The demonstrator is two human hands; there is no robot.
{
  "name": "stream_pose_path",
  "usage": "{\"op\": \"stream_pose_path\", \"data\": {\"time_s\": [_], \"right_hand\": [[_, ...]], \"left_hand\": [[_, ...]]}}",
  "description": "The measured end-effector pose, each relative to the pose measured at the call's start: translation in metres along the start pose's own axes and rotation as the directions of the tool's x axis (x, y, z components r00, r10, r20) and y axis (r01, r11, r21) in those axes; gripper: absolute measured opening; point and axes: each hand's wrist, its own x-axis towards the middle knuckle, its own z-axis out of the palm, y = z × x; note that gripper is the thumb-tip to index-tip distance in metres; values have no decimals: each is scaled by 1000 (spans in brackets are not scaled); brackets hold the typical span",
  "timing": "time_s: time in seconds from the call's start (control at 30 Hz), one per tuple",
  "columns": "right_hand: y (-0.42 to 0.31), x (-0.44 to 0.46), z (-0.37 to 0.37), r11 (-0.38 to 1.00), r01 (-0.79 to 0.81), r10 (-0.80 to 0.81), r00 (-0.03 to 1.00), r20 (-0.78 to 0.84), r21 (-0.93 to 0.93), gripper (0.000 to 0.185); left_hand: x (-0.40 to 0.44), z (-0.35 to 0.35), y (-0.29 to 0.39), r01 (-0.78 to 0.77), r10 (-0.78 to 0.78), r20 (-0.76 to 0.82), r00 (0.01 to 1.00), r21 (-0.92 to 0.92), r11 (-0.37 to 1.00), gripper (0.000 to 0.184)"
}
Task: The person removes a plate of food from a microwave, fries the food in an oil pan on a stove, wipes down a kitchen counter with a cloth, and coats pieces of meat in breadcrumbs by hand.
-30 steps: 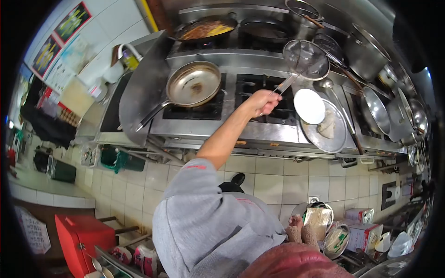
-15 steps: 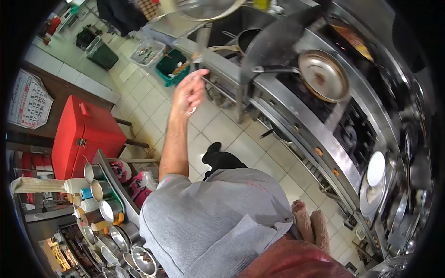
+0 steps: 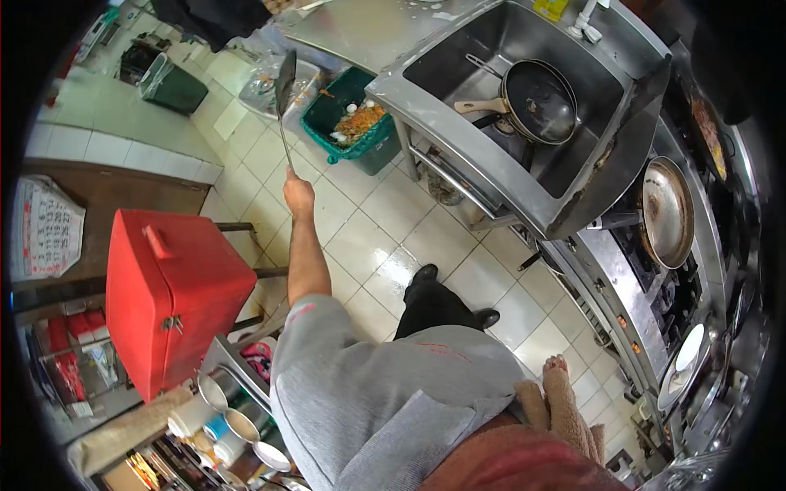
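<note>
A: Starting with the largest. Why set out so?

B: Logged at right: steel stove [image 3: 603, 267], carrying a frying pan [image 3: 667, 213] with handle turned toward the front edge, presumably for easy reach. Next to it, steel sink [image 3: 471, 151], joined to a bare-metal tabletop [image 3: 352, 39]. Well apart on the left, closed red box [image 3: 192, 274].

A: And lower down?

B: Green bin [image 3: 378, 154] on the tiled floor [image 3: 360, 209], just by the sink's corner; likely put there to catch waste, judging by the food scraps [image 3: 360, 124] inside. Beside it, a clear tub [image 3: 306, 82]. In the sink, dark pan [image 3: 540, 102] lying over other cookware, judging by the extra handles; probably left for washing.

A: Now the smaller item, and the grip?

B: Strainer [image 3: 286, 82], by its look, head nearly edge-on, out ahead at arm's reach. Overlapping the tub in this view; contact, cannot tell. Held by the handle's end, probably to keep the head away from body and box.

A: How far open?

B: Left hand [image 3: 300, 196]: closed narrow round the handle, no gap visible. Right hand: cannot tell; only a reddish patch at the tip of a tan towel [image 3: 565, 401], too unclear to read as fingers.
</note>
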Motion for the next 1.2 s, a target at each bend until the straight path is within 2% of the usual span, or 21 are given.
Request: {"op": "stream_pose_path", "data": {"time_s": [0.03,0.07,0.1,0.13,0.17,0.2,0.23,0.3,0.33,0.37,0.4,0.43,0.5,0.53,0.6,0.8,0.93,0.97,1.07,1.13,1.2], "right_hand": [[-11,-20,8,882,-86,184,968,-170,463,16],[2,-18,-31,777,-196,129,980,153,598,20],[6,-37,-26,919,40,7,993,-116,393,23],[7,-43,-40,914,34,-70,995,74,404,22],[6,-52,-26,867,119,-17,977,-211,483,17],[-17,-65,2,883,147,-37,969,-246,446,15],[-34,-70,16,900,127,-7,961,-277,417,15],[-36,-70,8,896,155,6,933,-361,415,12],[-35,-74,6,872,205,-9,915,-404,444,12],[-45,-73,12,881,188,16,905,-425,433,10],[-51,-73,12,892,165,40,899,-436,421,9],[-48,-73,7,878,190,30,894,-447,439,9],[-39,-70,-7,864,188,16,917,-399,467,11],[-33,-69,-14,854,198,14,915,-402,481,11],[-20,-71,-32,781,184,74,922,-381,597,11],[-16,-74,-104,754,227,100,888,-448,617,12],[-17,-82,-148,713,337,-9,881,-473,615,13],[-17,-84,-155,705,342,45,852,-521,621,15],[-12,-88,-167,678,396,18,833,-553,619,16],[3,-89,-175,649,416,1,837,-547,637,16],[11,-89,-173,662,410,11,832,-555,627,16]], "left_hand": [[3,9,12,-12,15,-15,1000,152,988,45],[-2,22,20,21,-19,-15,1000,163,986,46],[-11,42,20,34,-33,-10,999,167,985,48],[-13,92,-9,19,-25,27,999,199,980,44],[-20,124,-31,-20,-46,202,978,313,950,38],[-5,161,-68,-193,-36,438,898,467,863,34],[-22,139,-42,-155,-37,473,880,360,920,30],[-15,127,-31,-286,183,415,891,202,937,31],[-9,124,-40,-576,511,292,808,217,788,33],[5,121,-44,-421,402,306,863,-4,907,35],[-1,102,-30,118,45,390,920,-385,915,33],[-13,73,-5,89,80,385,920,-402,911,33],[-46,1,44,417,-136,437,889,-652,633,16],[-59,-27,62,545,-231,495,838,-723,426,19],[-80,-64,97,388,-117,370,922,-886,254,25],[-195,-156,303,208,246,274,930,-942,264,15],[-274,-152,430,154,549,287,785,-949,276,33],[-286,-140,458,129,655,269,706,-959,254,30],[-320,-111,553,337,841,388,377,-903,265,23],[-341,-74,618,377,874,434,217,-864,335,18],[-363,-36,678,363,900,415,135,-866,345,10]]}}
